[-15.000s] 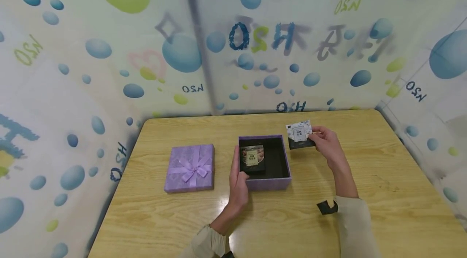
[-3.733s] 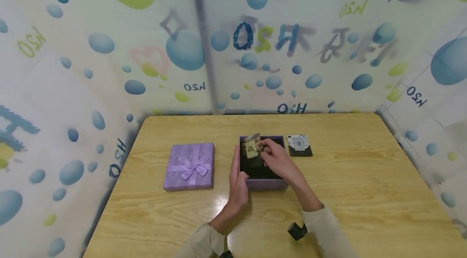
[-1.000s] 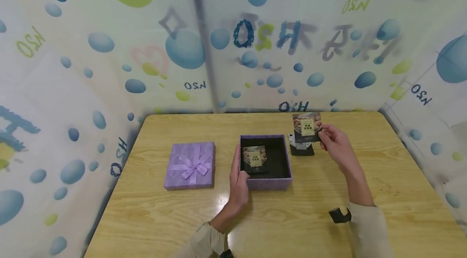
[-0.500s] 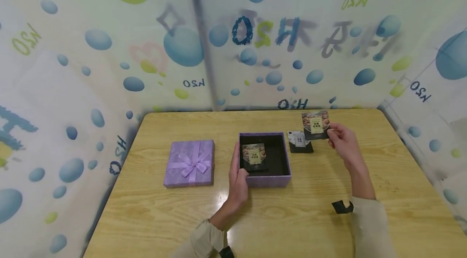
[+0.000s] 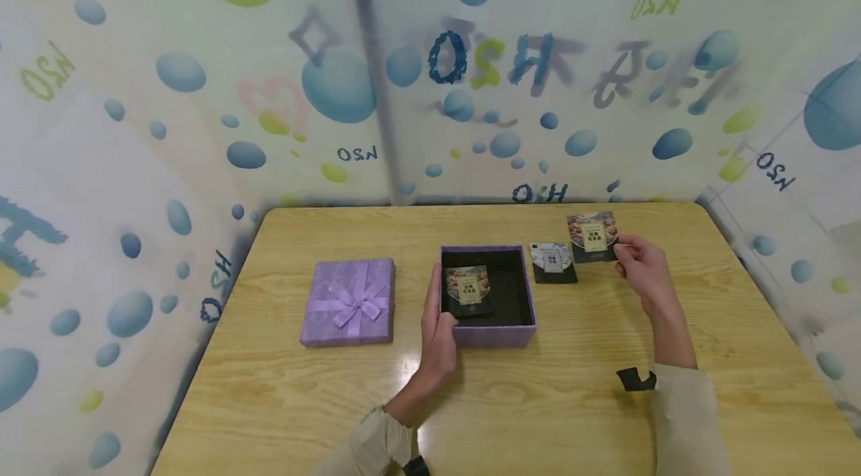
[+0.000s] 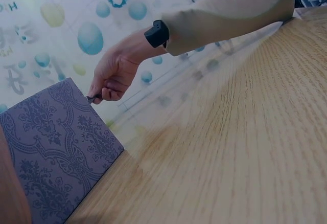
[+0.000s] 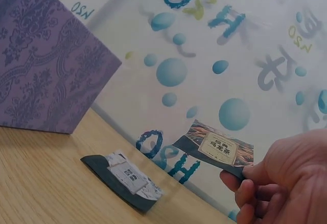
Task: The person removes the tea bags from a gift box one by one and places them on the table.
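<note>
Packet (image 5: 593, 237) pinched at its lower right edge above the worktop (image 5: 538, 409)

The right hand's grip (image 5: 647, 270) holds it between thumb and fingers, just right of a white-patterned packet (image 5: 553, 264). The held packet looks light, thin and fairly stiff, probably smooth enough to slip, its contents perhaps easily crushed; the flat edge seems best for a gentle pinch. The left hand's grip (image 5: 439, 341) is unclosed, fingers straight against the left wall of a purple box (image 5: 498, 337), which holds a matching packet (image 5: 467, 289).

Soft light, white glare on the table (image 5: 538, 401), dimmer left wrist view.
</note>
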The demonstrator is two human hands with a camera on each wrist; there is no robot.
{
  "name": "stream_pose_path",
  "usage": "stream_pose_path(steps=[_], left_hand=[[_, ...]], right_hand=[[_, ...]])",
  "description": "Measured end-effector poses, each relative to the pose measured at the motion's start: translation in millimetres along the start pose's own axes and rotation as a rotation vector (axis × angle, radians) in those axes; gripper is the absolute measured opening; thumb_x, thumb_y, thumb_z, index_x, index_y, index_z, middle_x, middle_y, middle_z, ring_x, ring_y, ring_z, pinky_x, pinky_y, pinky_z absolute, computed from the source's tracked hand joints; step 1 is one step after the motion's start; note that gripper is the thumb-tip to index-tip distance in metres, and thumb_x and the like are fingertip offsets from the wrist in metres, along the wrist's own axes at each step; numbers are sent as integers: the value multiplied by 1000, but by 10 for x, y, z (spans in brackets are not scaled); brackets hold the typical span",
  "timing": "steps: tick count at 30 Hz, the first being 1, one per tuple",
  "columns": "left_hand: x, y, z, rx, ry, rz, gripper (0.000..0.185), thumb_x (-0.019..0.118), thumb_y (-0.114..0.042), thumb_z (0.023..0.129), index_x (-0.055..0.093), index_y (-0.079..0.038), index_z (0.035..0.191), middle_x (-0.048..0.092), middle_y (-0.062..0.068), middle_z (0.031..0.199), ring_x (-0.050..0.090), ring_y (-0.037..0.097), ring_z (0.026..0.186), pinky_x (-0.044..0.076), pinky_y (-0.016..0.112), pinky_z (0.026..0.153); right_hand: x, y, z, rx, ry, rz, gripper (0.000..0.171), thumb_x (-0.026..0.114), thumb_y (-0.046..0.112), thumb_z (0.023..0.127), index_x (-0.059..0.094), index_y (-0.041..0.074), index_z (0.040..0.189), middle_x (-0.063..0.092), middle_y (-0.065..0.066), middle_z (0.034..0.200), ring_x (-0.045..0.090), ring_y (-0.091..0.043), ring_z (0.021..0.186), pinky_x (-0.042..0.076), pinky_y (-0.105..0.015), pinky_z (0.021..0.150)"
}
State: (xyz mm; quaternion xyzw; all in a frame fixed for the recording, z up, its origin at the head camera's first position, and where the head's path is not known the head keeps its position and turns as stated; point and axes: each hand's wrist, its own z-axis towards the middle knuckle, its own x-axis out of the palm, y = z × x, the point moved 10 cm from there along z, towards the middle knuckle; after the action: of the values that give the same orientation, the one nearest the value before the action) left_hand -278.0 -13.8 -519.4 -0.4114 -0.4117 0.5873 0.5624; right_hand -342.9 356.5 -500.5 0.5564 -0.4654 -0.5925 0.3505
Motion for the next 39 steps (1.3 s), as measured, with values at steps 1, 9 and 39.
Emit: stream_pose_path(steps=[1, 9, 39], left_hand=[[4, 1, -3, -1, 3, 0, 86, 31, 11, 84, 20, -8, 167, 20, 6, 173, 14, 25, 159, 13, 18, 123], [10, -30, -2, 28, 19, 1, 85, 29, 12, 86, 19, -9, 168, 19, 8, 173, 13, 26, 159, 14, 18, 122], [14, -17, 1, 9, 37, 5, 85, 28, 11, 87, 16, -10, 168, 16, 4, 174, 11, 23, 160, 13, 18, 122]], right_hand=[[-13, -16, 3, 0, -4, -7, 47, 44, 14, 111, 42, -17, 146, 58, 14, 85, 49, -4, 68, 46, -22, 63], [-74, -155, 14, 28, -25, -29, 49, 44, 18, 112, 41, -16, 148, 59, 10, 90, 52, -5, 70, 48, -23, 64], [-78, -440, 40, 120, -67, -181, 48, 44, 18, 111, 49, -18, 142, 61, -22, 113, 55, -8, 82, 50, -21, 67]])
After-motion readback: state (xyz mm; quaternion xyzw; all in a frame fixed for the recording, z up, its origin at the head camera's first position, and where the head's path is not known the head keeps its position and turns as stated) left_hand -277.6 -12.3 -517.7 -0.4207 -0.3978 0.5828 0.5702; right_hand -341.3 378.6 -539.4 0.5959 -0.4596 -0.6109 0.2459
